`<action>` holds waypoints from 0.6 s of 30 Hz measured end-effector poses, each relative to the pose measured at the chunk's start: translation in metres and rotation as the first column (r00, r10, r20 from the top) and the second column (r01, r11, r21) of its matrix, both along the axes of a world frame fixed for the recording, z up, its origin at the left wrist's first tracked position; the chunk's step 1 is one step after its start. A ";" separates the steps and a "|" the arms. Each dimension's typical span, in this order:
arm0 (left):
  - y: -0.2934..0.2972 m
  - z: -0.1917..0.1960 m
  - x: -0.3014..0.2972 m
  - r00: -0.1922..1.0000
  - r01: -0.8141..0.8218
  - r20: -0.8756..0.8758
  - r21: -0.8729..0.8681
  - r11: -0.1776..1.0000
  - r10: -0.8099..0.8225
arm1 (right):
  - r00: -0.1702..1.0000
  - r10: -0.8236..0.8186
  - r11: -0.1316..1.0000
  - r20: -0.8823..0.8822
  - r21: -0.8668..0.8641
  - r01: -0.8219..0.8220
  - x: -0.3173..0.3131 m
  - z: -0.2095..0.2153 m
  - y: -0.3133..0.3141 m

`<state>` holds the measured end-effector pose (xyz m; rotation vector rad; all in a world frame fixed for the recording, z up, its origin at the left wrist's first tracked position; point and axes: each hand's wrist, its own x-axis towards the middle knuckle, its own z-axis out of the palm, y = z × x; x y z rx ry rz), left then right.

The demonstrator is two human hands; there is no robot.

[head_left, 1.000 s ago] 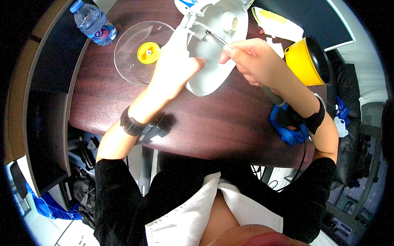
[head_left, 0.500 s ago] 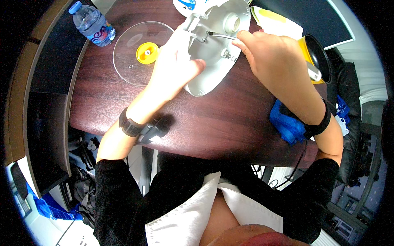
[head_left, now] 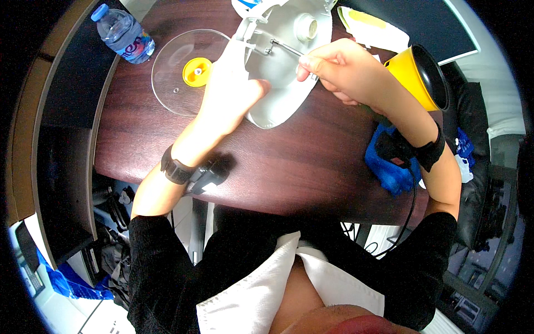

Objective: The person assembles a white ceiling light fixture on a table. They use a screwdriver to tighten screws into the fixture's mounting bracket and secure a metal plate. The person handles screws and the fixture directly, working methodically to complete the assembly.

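Note:
My left hand (head_left: pixel 231 83) grips the left edge of a white curved plastic housing (head_left: pixel 281 83), its thumb lying over the rim. The housing is tilted, hollow side up, with a round raised collar (head_left: pixel 306 26) inside. My right hand (head_left: pixel 339 64) is closed around a screwdriver (head_left: pixel 288 49); only its thin metal shaft shows, the handle being hidden by the hand and forearm. Its tip is at small metal fittings (head_left: pixel 268 52) inside the housing, near my left fingers. Whether the tip touches a screw is too small to tell.
A glass lid (head_left: pixel 167 69) with a yellow knob (head_left: pixel 197 72) lies left of the housing. A water bottle (head_left: pixel 123 34) stands at the far left. On the right are a yellow pot (head_left: pixel 413 78), a blue cloth (head_left: pixel 384 164) and a yellow-white packet (head_left: pixel 372 29).
My right hand has shifted slightly left and rolled, its fingers now looser around the screwdriver. The shaft slopes more steeply. The housing has moved a little left with my left hand.

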<state>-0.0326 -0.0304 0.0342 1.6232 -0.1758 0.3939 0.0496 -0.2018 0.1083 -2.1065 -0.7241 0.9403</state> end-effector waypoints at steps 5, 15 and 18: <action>0.001 0.001 0.000 1.000 0.008 0.013 -0.001 1.000 -0.008 | 0.862 -0.077 0.957 -0.501 0.206 0.205 -0.010 -0.015 -0.003; 0.000 0.005 0.000 0.997 0.062 -0.029 -0.135 0.989 -0.067 | 0.615 -0.110 0.941 0.781 0.281 -0.189 -0.003 -0.031 -0.013; 0.004 0.001 0.000 0.998 0.048 -0.028 -0.018 0.999 -0.049 | 0.181 0.155 0.985 0.971 -0.137 -0.106 -0.005 -0.014 -0.012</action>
